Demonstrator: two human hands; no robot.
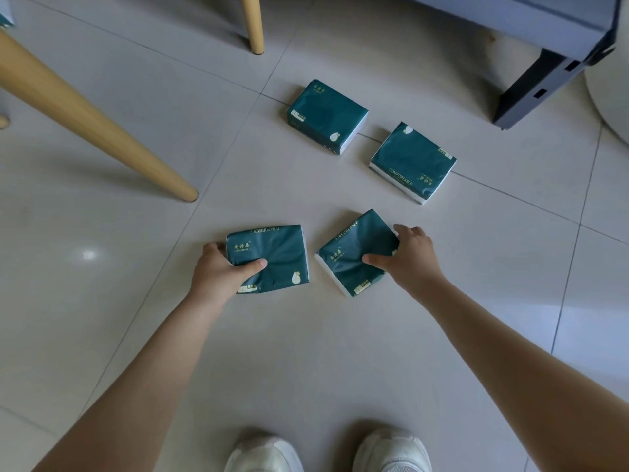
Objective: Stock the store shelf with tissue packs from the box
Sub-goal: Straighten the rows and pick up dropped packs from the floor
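Several dark green tissue packs lie on the pale tiled floor. My left hand (223,272) grips the near left pack (275,255) at its left end, thumb pressed on top. My right hand (406,258) grips the near right pack (350,255) at its right end, thumb on top and fingers curled over the far edge. Two more packs lie farther away, untouched: one at the centre back (325,115) and one to the right (413,161). No box is in view.
Slanted wooden furniture legs stand at the left (92,120) and at the top (253,23). A grey metal shelf frame (537,86) stands at the upper right. My two white shoes (326,453) show at the bottom edge.
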